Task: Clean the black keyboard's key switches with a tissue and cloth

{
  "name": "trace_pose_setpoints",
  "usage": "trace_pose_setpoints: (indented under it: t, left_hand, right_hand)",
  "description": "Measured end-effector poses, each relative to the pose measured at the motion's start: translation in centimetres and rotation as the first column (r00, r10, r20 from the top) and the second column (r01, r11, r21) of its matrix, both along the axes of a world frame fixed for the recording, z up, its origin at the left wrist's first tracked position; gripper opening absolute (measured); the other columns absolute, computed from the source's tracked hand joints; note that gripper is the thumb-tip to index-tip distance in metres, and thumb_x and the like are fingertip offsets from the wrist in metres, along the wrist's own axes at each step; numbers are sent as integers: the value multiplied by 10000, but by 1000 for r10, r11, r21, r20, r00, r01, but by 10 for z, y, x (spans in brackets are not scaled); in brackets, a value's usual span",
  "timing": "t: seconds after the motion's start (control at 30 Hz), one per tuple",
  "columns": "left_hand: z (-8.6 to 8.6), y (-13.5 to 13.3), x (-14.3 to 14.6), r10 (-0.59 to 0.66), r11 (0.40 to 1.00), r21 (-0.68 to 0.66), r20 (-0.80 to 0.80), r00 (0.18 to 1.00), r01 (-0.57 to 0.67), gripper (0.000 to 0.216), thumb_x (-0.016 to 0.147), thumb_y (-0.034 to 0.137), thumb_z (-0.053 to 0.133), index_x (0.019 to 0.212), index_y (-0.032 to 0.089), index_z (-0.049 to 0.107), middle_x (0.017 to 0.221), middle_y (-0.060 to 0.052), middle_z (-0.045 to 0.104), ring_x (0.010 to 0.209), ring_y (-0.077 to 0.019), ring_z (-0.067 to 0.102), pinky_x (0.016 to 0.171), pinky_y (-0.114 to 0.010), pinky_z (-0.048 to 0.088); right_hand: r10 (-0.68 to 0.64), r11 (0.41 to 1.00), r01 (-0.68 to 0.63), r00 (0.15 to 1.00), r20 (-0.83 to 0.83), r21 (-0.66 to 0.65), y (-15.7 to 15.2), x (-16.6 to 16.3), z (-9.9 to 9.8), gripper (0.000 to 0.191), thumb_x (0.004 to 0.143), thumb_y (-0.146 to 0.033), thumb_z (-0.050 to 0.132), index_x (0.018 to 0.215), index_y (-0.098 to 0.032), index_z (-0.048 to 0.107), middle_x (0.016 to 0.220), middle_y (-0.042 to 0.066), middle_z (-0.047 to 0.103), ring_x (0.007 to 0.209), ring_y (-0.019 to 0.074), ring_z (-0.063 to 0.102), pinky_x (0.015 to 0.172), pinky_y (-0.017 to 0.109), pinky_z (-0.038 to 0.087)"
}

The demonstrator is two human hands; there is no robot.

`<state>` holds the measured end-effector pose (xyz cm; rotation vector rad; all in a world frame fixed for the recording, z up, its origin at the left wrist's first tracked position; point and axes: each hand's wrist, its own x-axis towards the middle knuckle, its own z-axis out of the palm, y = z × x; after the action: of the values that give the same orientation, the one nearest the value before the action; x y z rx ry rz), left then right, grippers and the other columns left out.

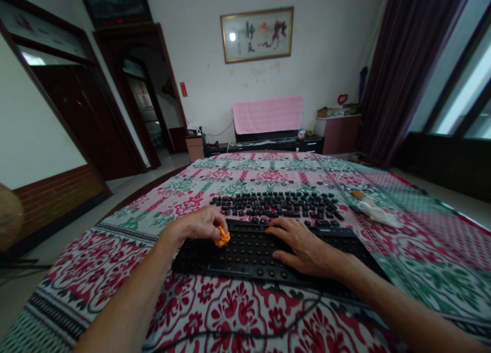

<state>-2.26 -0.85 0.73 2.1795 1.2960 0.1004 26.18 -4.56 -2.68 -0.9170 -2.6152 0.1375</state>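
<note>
Floral tablecloth (pixel 95 271) under stripped keyboard frame (pixel 245 253), left hand (pixel 199 224) pinching orange wad (pixel 222 237), probably soft and light, right hand (pixel 303 245) flat, spread on likely stiff frame, best gripped by edges.

Keycap heap (pixel 276 204) behind keyboard (pixel 245 255); bare cloth (pixel 115 261) left.

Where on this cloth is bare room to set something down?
Free: patterned cloth left of the keyboard base, and beyond the loose keycaps. Crowded: the base, under the left hand with its orange wad and the right hand; also by the white rag.
</note>
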Motion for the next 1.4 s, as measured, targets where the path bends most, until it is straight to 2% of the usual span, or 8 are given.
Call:
trace_pose_setpoints:
  t: [0.23, 0.43, 0.53, 0.67, 0.77, 1.0, 1.23, 1.4]
  left_hand:
    - [15, 11, 11, 76, 997, 2, 178, 981, -78, 263, 582, 185, 548, 822, 115, 628, 765, -23, 634, 662, -107, 545, 576, -181, 404]
    - [0, 7, 1, 196, 980, -42, 369, 909, -194, 223, 577, 192, 570, 781, 116, 616, 734, -9, 617, 635, -99, 531, 581, -194, 400]
    - [-12, 3, -27, 313, 947, -100, 508, 802, -306, 219, 560, 190, 600, 770, 127, 613, 736, -11, 618, 631, -103, 534, 566, -195, 395]
    - [-27, 5, -56, 449, 877, -230, 705, 549, -422, 251, 539, 209, 633, 773, 128, 594, 700, -9, 612, 567, -93, 525, 547, -208, 397]
    - [-36, 9, -61, 495, 847, -275, 720, 487, -454, 281, 511, 217, 660, 769, 125, 595, 709, -19, 617, 570, -97, 527, 531, -208, 390]
    - [-43, 13, -59, 479, 857, -211, 662, 577, -469, 287, 545, 234, 634, 807, 122, 605, 746, -29, 629, 607, -101, 529, 534, -200, 366]
    - [-40, 17, -52, 471, 862, -94, 510, 720, -498, 294, 526, 241, 621, 795, 122, 633, 717, -30, 648, 622, -130, 542, 555, -215, 364]
    - [-35, 17, -49, 428, 889, -52, 448, 785, -455, 271, 538, 236, 601, 781, 121, 636, 692, -17, 640, 604, -120, 526, 542, -207, 355]
  right_hand:
    - [-7, 1000, 7, 1000, 22, 10, 1, 0, 2, 429, 762, -359, 462, 1160, -200, 447, 1159, 110, 417, 1084, 238, 357, 904, 407, 281]
    - [-24, 999, 23, 1000, 17, 31, 0, 1, 0, 424, 758, -368, 460, 1150, -207, 463, 1157, 105, 428, 1077, 240, 361, 892, 404, 274]
    - [-27, 999, 26, 999, 22, 38, -1, 2, 0, 427, 752, -371, 463, 1144, -200, 469, 1148, 109, 434, 1071, 242, 362, 886, 402, 268]
    - [24, 998, -23, 1000, -14, 54, -10, -8, 12, 331, 750, -301, 473, 1056, -187, 530, 1093, 99, 469, 1027, 224, 393, 872, 381, 270]
    - [151, 988, -152, 987, -56, -3, -28, -25, 20, 243, 801, -254, 405, 944, -173, 584, 942, 76, 539, 890, 166, 465, 807, 311, 315]
    - [410, 902, -406, 912, -7, -147, -70, -63, 5, 294, 715, -456, 507, 719, -182, 611, 640, -1, 572, 630, 116, 496, 661, 242, 339]
    - [352, 925, -333, 932, 83, -185, -62, -58, 10, 194, 766, -216, 440, 652, -153, 583, 602, -8, 572, 532, 77, 456, 535, 185, 313]
    - [116, 985, -110, 993, 36, -130, -37, -35, 26, 240, 771, -203, 410, 629, -138, 592, 606, 15, 576, 542, 85, 468, 536, 191, 318]
